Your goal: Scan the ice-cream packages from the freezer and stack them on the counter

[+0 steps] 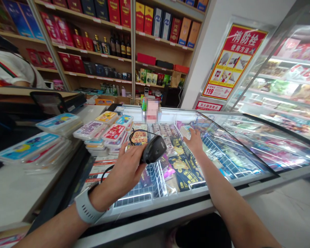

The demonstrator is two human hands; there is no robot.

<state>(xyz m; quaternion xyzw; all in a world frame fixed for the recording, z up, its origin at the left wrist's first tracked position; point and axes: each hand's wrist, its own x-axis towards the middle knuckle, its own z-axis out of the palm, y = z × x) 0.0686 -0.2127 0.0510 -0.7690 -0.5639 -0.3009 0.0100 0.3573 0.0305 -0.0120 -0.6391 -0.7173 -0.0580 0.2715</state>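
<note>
A grey watch strap (86,206) circles the left wrist. The left hand (126,168) is clenched around a black barcode scanner (153,150), held over the near left wire basket (144,193) of the chest freezer (186,203). Farther right, the right hand (195,141) reaches in and touches a pale packet (185,132); I cannot tell whether it grips. Stacked flat packs (111,132) sit to the left, with stocked shelves (155,51) far behind.

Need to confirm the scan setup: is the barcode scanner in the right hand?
No, the left hand grips the black scanner while the right hand reaches into the freezer.
</note>
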